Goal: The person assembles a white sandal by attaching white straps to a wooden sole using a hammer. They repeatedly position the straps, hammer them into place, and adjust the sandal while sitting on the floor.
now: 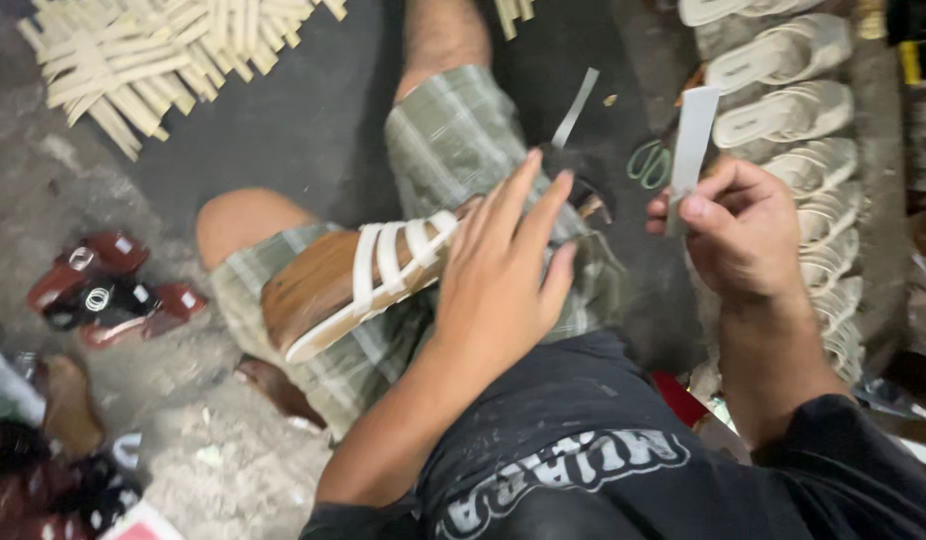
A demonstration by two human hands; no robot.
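A person seated on the floor steadies a white-strapped sandal point(368, 275) with a brown wooden-look wedge sole across the lap, the left hand point(503, 270) laid over its rear end, fingers extended and slightly spread, hiding that part. The right hand point(743, 230) pinches a pale flat strip point(691, 140) upright between thumb and fingers. Green-handled scissors point(648, 163) lie just beyond (partly blurred). A row of white sandals point(793, 110) lines the right; loose cream strips point(153, 50) and dark red sandals point(108, 285) lie left.
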